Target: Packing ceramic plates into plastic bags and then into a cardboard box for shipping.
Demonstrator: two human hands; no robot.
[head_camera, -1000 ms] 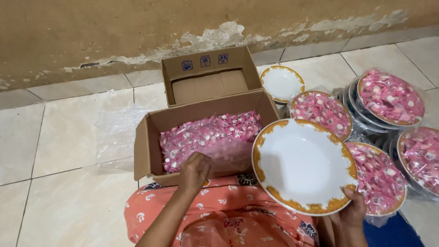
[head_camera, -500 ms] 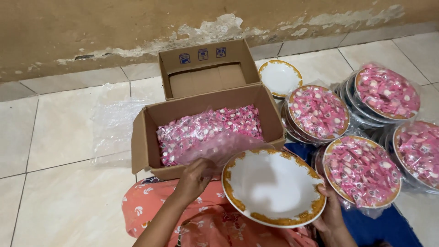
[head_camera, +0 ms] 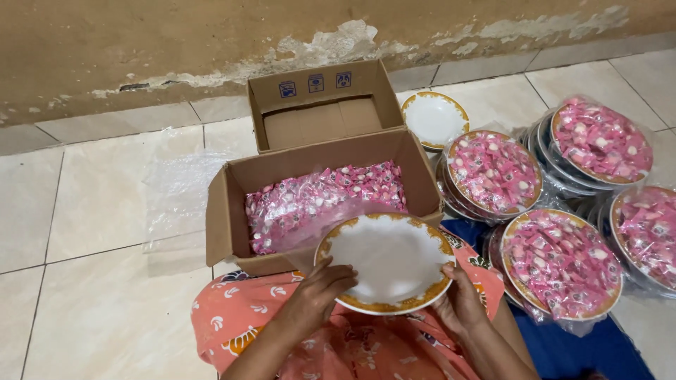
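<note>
Left hand [head_camera: 325, 287]: lower centre of frame, fingers curled over the left rim of the white round plate with gold scalloped edge [head_camera: 386, 262]; closed on it.
Right hand [head_camera: 459, 304]: lower centre-right, gripping plate's right rim from below, thumb side on the edge; closed on it.
Plate: empty, held level btw both hands, centre of frame, just above the lap in orange patterned cloth [head_camera: 338, 345]; its far rim overlaps the near wall of the open brown cardboard box [head_camera: 227, 218].
Box contents: loose pink-and-white wrapped sweets [head_camera: 320, 200], w/ clear plastic film over part of them.
Behind box: 2nd open cardboard box [head_camera: 320, 105], upper centre, inside bare, standing against the wall.
Beside it: another empty white gold-rimmed plate [head_camera: 434, 118] on the floor, upper centre-right.
Right side of frame: several plates of pink sweets wrapped in clear plastic [head_camera: 562, 262], some stacked, touching each other.
Left of box: crumpled clear plastic sheet [head_camera: 176, 190] on the pale tiled floor [head_camera: 91, 211].
Lower right: blue cloth [head_camera: 584, 345] under nearest wrapped plate.
</note>
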